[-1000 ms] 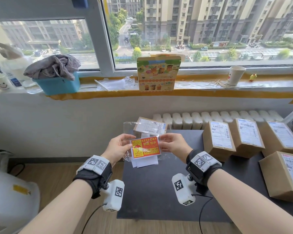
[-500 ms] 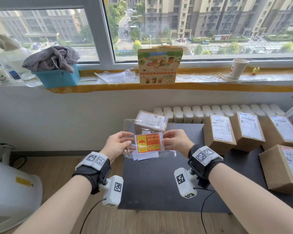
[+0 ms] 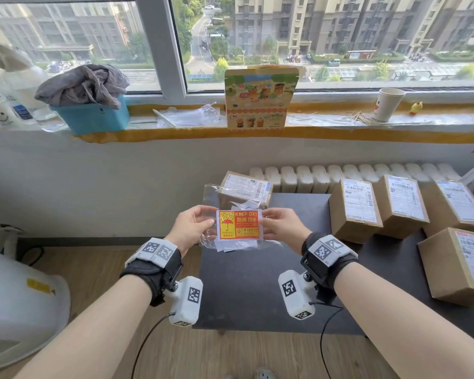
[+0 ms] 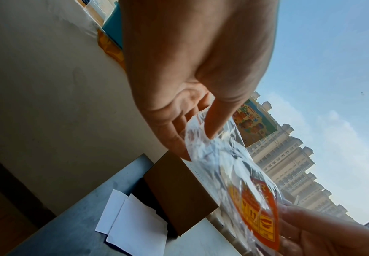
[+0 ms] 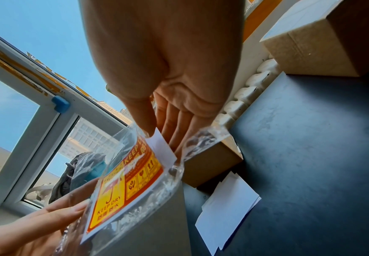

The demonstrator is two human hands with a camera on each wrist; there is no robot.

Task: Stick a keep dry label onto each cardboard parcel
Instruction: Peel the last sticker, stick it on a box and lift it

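Holding the clear bag of keep dry labels above the bench, your left hand pinches its left edge, your right hand pinches the right; five cardboard parcels rest beyond.

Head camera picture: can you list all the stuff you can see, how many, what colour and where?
Keep dry label: one showing, red and yellow, inside the clear bag, held up between both hands.
Clear bag: one, see-through, around the label.
Cardboard parcels: five, brown with white shipping labels; one behind the bag, four on the right of the table.
Table: one, dark grey, below the hands.
White papers: a few, lying on the table by the nearest parcel.
Blue tub: one, on the sill, grey cloth on top.
Paper cup: one, white, on the sill at right.
Left hand: pinches the bag's left edge.
Right hand: pinches the right edge.
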